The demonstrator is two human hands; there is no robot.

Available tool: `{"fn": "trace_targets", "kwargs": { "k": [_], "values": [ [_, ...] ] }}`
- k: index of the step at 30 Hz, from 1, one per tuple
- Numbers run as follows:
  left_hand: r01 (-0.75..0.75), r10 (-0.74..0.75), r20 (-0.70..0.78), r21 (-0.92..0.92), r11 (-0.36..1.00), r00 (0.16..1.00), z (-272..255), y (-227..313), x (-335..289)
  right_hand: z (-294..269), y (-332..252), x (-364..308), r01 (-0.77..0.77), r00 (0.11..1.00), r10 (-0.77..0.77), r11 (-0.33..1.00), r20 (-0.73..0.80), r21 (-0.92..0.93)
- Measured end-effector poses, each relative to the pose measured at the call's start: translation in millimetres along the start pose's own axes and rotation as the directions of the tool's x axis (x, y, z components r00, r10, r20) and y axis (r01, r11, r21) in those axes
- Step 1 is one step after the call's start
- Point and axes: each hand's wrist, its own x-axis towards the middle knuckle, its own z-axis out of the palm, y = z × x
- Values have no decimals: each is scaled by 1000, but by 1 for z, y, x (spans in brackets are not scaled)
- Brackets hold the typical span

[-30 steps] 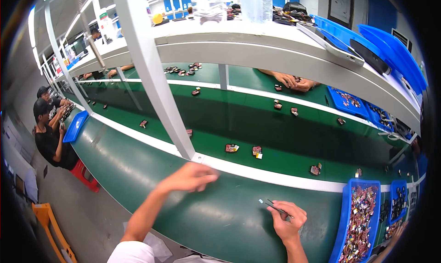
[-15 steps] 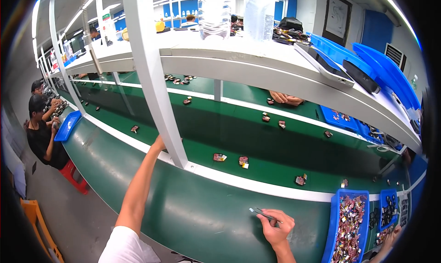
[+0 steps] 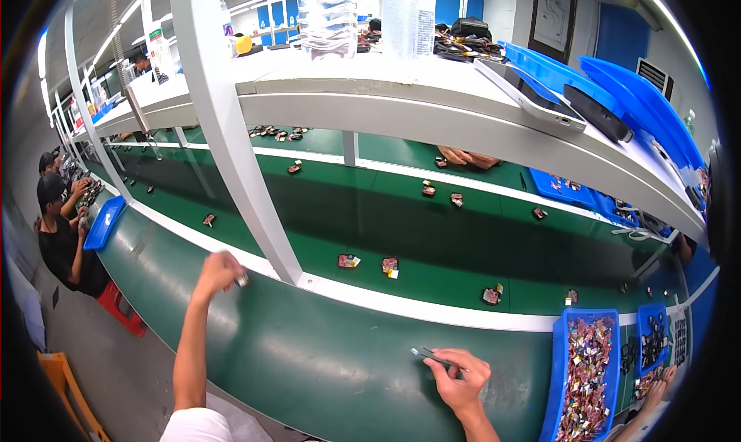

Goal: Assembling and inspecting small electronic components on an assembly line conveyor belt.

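My left hand (image 3: 219,272) is closed on a small electronic part (image 3: 242,281), light and dark in colour and partly hidden by the fingers. It is over the green bench (image 3: 309,342), just on my side of the white rail, left of the grey post. My right hand (image 3: 461,380) grips tweezers (image 3: 437,358) over the middle of the bench. At their tips is a tiny pale piece (image 3: 415,352), too small to make out. Beyond the rail, small parts with red, black and white pieces lie on the green conveyor belt, among them one part (image 3: 390,268) and another (image 3: 349,261).
A grey post (image 3: 231,133) rises from the rail to a white shelf (image 3: 370,79) carrying bottles, a phone and blue trays. At right stands a blue bin (image 3: 557,380) full of small parts. Co-workers' hands (image 3: 469,158) show across the belt and at far right; people sit at left.
My left hand has come back from the belt side, past the rail, bringing a small part over the bench. My right hand keeps the tweezers in nearly the same place. The view has shifted slightly.
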Motion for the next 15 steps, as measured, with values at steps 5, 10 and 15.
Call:
{"fn": "trace_targets", "kwargs": {
  "k": [5, 10, 15],
  "values": [
    [54, -27, 438, -49, 997, 899, 74, 67, -96, -3, 7, -6, -42, 999, 42, 999, 9, 2],
    [-506, 471, 530, -89, 858, 705, 119, 70, -127, 5, -6, -2, -121, 992, 120, 991, 31, 56],
    [-148, 234, 580, -192, 970, 781, 65, 71, -80, -6, 7, -9, -189, 981, 191, 981, -43, 32]
  ]
}}
